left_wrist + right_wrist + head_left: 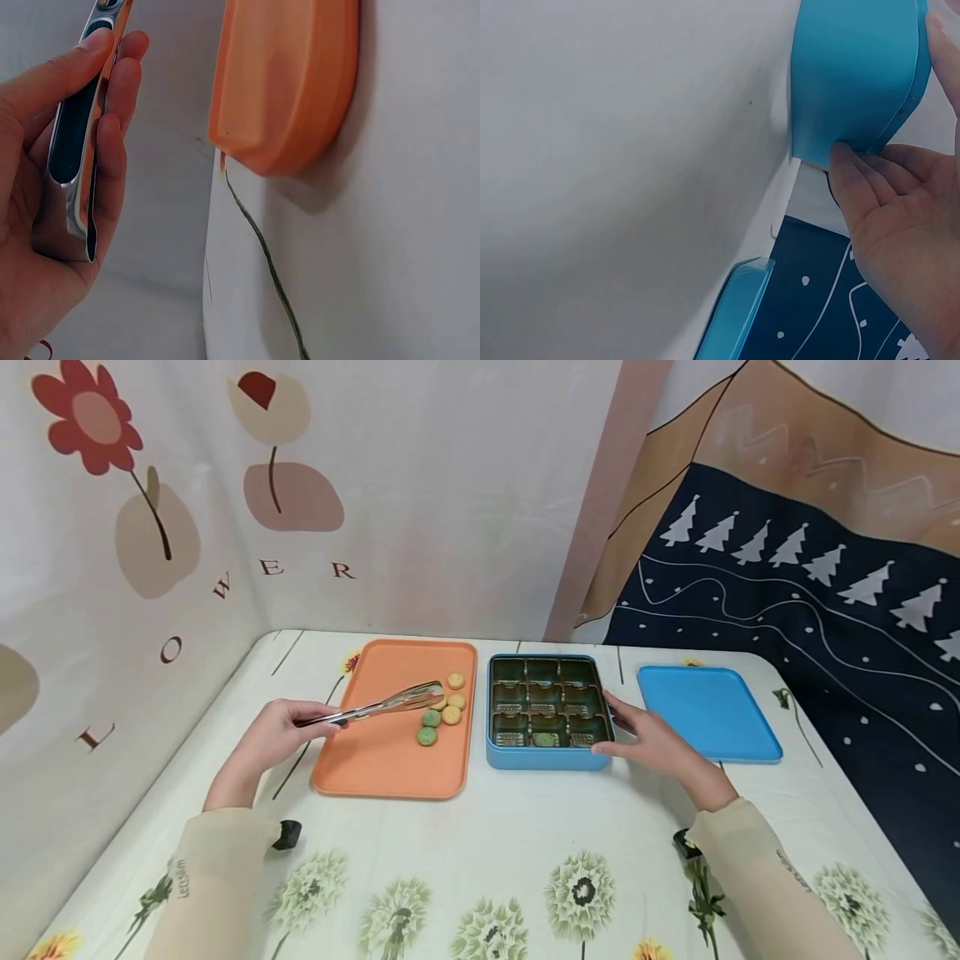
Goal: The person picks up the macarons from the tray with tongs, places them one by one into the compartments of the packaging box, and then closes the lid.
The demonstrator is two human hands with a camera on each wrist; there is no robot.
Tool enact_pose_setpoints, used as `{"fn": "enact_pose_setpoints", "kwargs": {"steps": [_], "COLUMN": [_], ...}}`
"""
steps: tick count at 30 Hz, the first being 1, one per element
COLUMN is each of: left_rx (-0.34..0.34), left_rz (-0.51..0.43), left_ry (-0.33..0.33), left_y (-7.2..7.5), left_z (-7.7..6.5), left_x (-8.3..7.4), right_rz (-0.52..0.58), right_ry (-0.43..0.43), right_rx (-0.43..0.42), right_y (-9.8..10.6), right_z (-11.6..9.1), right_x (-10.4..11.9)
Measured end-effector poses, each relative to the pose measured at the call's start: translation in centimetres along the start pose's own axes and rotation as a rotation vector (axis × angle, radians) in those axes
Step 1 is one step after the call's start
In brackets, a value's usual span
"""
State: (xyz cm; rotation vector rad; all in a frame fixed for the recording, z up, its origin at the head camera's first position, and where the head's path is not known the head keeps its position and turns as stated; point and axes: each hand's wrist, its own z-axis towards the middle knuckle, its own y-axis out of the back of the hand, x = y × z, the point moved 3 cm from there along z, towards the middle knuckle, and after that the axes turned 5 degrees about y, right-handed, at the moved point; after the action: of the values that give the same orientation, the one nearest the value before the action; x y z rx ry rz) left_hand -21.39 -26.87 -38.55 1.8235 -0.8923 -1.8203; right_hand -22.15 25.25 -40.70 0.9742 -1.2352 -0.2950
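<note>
My left hand (279,735) grips a pair of metal tongs (367,709) with dark handle panels, thumb on one side and fingers on the other. The tong tips hang over small round yellow cookies (451,716) on an orange tray (375,768) and partly cover one. Two green cookies (427,737) lie just in front of these. To the right stands a blue box (551,760) with a dark compartment insert, and a green cookie (545,739) sits in its front middle compartment. My right hand (651,739) touches the box's right side with extended fingers, its thumb at the front corner.
A flat blue lid (708,714) lies on the table right of the box, behind my right forearm. The flower-printed cloth (487,843) covers the table, and printed curtains (450,510) hang along the back and sides.
</note>
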Motion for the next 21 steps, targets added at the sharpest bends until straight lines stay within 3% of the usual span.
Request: {"fn": "enact_pose_setpoints", "kwargs": {"steps": [21], "left_rx": [0.039], "left_rz": [-0.047], "left_ry": [-0.015], "left_y": [-2.0], "left_z": [1.6], "left_x": [-2.3], "right_rz": [-0.011], "right_ry": [-0.008], "right_rx": [0.006], "right_y": [0.0], "right_z": [0.1], "right_x": [0.0]}}
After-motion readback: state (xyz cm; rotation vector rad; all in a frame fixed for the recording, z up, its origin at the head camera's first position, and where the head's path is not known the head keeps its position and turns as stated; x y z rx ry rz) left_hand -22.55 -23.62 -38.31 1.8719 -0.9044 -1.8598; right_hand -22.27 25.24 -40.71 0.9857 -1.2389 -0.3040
